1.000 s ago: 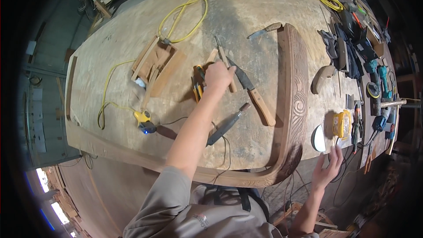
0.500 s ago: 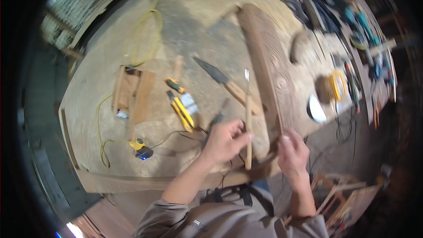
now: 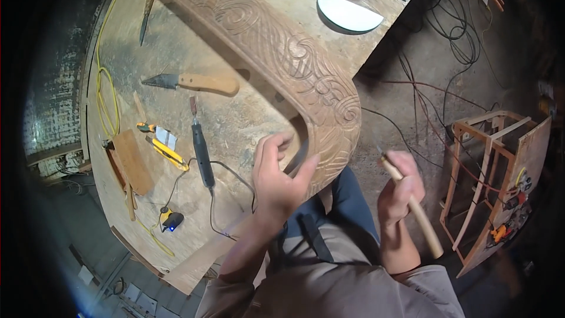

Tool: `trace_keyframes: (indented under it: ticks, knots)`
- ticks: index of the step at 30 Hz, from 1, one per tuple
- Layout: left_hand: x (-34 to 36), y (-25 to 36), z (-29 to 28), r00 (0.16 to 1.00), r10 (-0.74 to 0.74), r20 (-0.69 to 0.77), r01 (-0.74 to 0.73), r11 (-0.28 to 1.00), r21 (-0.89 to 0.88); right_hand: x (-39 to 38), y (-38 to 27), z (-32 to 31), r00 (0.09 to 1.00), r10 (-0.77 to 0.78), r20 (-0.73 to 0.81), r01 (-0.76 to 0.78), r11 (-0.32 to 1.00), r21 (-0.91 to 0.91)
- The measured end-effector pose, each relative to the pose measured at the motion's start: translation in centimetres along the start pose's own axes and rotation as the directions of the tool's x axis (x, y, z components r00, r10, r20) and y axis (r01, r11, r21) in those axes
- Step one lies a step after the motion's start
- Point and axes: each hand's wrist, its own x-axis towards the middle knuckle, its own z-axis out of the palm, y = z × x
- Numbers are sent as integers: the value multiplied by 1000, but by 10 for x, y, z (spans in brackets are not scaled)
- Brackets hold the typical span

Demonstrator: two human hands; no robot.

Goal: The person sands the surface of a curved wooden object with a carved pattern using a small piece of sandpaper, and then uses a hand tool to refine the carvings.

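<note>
My right hand [image 3: 403,185] is closed around the wooden handle of a slim chisel [image 3: 425,224], off the right side of the carved board. The chisel's blade, thin and blurred, points up and away past my thumb. A long brown carved board [image 3: 294,53], covered in scroll patterns, lies slantwise on the worktable, its rounded near end close to my body. Beside that end's inner edge is my left hand [image 3: 279,174], fingers and thumb apart and nothing held. Whether its thumb touches the board I cannot tell.
Left of the board on the worktable [image 3: 235,118] lie a wooden-handled knife [image 3: 209,83], a black corded tool [image 3: 202,153], a yellow cutter [image 3: 169,153] and a small wooden box [image 3: 132,162]. A white half-disc [image 3: 350,13] sits beyond. A wooden frame [image 3: 479,176] and cables stand right.
The chisel has passed from my left hand to my right. My left hand has opened beside the board's end. The view has swung, bringing more floor into sight at right.
</note>
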Motion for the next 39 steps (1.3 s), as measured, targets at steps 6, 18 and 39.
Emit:
trace_keyframes:
  ticks: [6, 18, 39]
  knots:
    - [-6, -7, 27, 979, -202, 25, 195, 896, -400, -22, -14, 48, 999, -37, 9, 36, 998, 43]
    - [-10, -7, 26, 913, 407, 15, -406, 913, -34, -10, -16, 64, 998, -66, -11, 65, 996, -68]
    - [-8, -1, 23, 935, 352, 36, -353, 935, 37, 7, -17, 47, 981, 148, 129, -142, 988, -55]
